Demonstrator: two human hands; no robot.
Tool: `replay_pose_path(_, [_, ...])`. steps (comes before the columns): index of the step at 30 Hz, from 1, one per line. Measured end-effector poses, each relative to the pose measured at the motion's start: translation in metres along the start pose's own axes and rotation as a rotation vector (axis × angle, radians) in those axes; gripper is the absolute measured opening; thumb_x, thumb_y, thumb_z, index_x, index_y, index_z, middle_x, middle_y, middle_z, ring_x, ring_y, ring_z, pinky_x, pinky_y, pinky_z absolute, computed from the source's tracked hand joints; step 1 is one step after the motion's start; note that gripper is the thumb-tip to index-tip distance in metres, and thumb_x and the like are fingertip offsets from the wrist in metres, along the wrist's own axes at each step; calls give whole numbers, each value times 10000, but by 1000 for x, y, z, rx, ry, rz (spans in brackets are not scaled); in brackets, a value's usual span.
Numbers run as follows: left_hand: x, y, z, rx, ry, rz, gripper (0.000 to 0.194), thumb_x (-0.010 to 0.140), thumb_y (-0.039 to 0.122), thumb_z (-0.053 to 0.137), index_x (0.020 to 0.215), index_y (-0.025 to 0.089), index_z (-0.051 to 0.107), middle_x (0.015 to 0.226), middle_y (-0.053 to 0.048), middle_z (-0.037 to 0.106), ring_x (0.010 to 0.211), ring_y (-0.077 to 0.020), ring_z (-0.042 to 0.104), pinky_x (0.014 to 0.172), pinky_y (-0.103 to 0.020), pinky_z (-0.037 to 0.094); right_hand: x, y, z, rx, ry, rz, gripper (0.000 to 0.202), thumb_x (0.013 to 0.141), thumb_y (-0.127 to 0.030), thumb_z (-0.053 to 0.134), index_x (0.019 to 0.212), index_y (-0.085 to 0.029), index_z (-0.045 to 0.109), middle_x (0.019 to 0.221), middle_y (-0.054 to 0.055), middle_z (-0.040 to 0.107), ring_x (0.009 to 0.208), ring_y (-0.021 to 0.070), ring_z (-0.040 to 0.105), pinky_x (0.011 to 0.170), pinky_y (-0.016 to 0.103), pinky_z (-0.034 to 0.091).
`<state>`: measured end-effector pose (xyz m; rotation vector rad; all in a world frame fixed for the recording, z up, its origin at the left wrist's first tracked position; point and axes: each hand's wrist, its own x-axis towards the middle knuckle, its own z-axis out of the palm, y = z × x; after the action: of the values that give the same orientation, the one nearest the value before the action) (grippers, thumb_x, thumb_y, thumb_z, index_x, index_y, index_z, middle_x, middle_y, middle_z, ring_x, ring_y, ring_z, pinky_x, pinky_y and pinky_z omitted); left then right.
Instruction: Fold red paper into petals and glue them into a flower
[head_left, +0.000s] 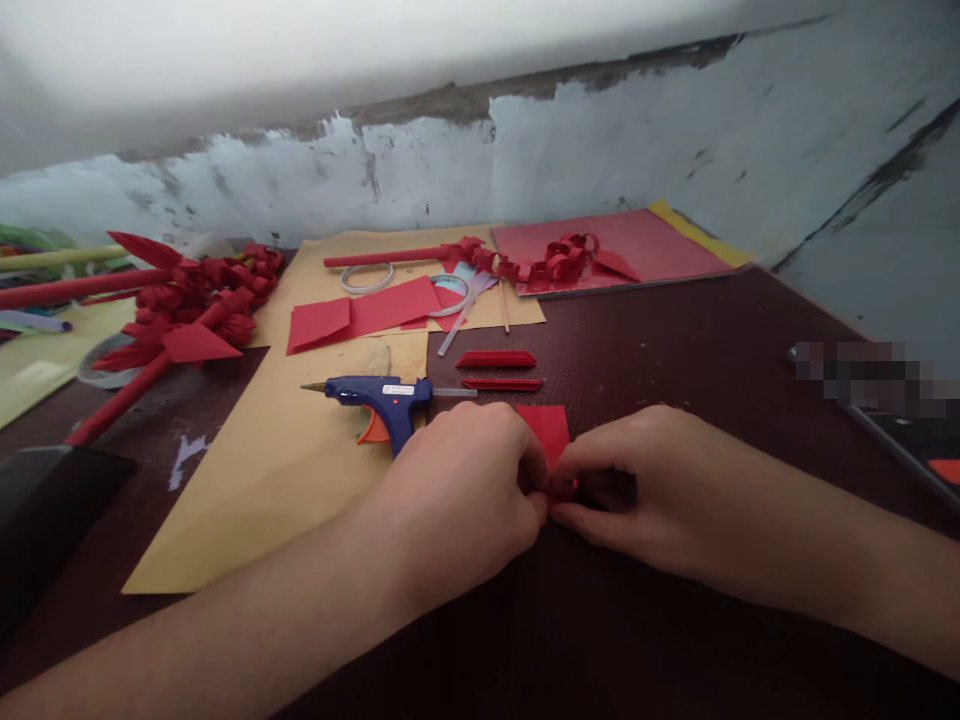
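Observation:
Both hands meet over a small piece of red paper point(551, 428), pinching its near edge. My left hand point(480, 480) is closed with thumb and finger on the paper's left side. From the right, my right hand point(637, 480) pinches the same edge between thumb and forefinger. The far part of the paper lies flat, while the near edge is mostly hidden by fingertips. Just beyond it lie two folded red paper strips point(496, 359). A blue glue gun point(382, 392) with an orange trigger rests left of my left hand, a clear glue stick in its back.
Tan paper point(255, 470) covers part of the dark table point(712, 360). Red paper flowers point(202, 300) lie at left, and a red paper chain point(562, 262) sits at the back. Tape rolls point(367, 277) and red sheets point(360, 315) lie mid-table. A black object point(56, 530) is at near left.

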<state>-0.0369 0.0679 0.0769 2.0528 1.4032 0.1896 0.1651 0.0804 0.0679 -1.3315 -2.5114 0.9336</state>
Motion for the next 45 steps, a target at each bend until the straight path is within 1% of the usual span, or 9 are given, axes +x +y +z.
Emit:
replay_pose_path(6, [3, 1, -3, -37, -28, -11, 127, 775, 231, 679, 692, 277, 763, 693, 31, 747, 674, -182, 644, 569, -300, 384, 0, -3, -3, 45, -146, 123, 165, 900, -347, 686, 796, -278, 794, 661, -35, 686, 605, 155, 579, 515, 287, 360])
replay_pose_path(9, [4, 2, -4, -44, -51, -33, 117, 769, 262, 696, 662, 271, 743, 660, 30, 729, 646, -181, 631, 549, -301, 373, 3, -4, -8, 98, -192, 147, 162, 901, -347, 684, 798, -271, 783, 681, -46, 675, 623, 144, 552, 519, 274, 370])
replay_pose_path(14, [3, 5, -5, -9, -30, -71, 98, 761, 313, 723, 680, 278, 765, 691, 20, 743, 680, -195, 647, 591, -317, 404, 8, -4, -15, 122, -232, 147, 142, 888, -311, 681, 776, -251, 744, 648, -56, 628, 596, 129, 505, 501, 265, 356])
replay_pose_path(18, [2, 5, -6, -6, -25, -73, 105, 759, 269, 692, 687, 271, 768, 700, 13, 745, 688, -196, 648, 593, -315, 410, 9, -4, -16, 88, -242, 136, 122, 878, -256, 655, 797, -250, 745, 674, -54, 653, 608, 131, 531, 512, 262, 372])
replay_pose_path(22, [3, 2, -6, -34, -48, -46, 132, 749, 232, 674, 633, 257, 732, 590, 32, 675, 602, -169, 605, 523, -297, 385, 9, -2, -18, 89, -245, 131, 133, 879, -236, 643, 818, -254, 760, 691, -46, 675, 609, 136, 547, 518, 260, 389])
replay_pose_path(28, [2, 1, -6, -57, -35, -31, 135, 766, 257, 692, 658, 258, 772, 586, 32, 683, 594, -160, 611, 524, -286, 397, 9, -3, -20, 84, -199, 135, 113, 850, -215, 673, 800, -254, 766, 657, -41, 662, 576, 133, 542, 489, 247, 376])
replay_pose_path(36, [4, 0, -8, 28, 10, -62, 107, 726, 296, 728, 633, 246, 718, 604, 17, 685, 584, -179, 599, 509, -300, 391, 8, -4, -20, 67, -203, 164, 88, 846, -242, 687, 786, -242, 752, 648, -39, 648, 570, 134, 527, 482, 254, 375])
replay_pose_path(41, [7, -1, -11, 8, -54, -38, 154, 747, 280, 716, 599, 240, 701, 555, 26, 662, 550, -165, 591, 485, -289, 380, 9, -1, -21, 78, -211, 168, 87, 849, -241, 680, 790, -240, 744, 648, -39, 655, 564, 135, 523, 480, 255, 377])
replay_pose_path(45, [8, -2, -13, -4, -51, -24, 133, 742, 214, 671, 625, 246, 726, 564, 25, 672, 569, -165, 595, 494, -281, 388, 9, 1, -22, 82, -201, 163, 81, 834, -225, 682, 768, -235, 727, 649, -37, 645, 562, 131, 519, 477, 246, 376])
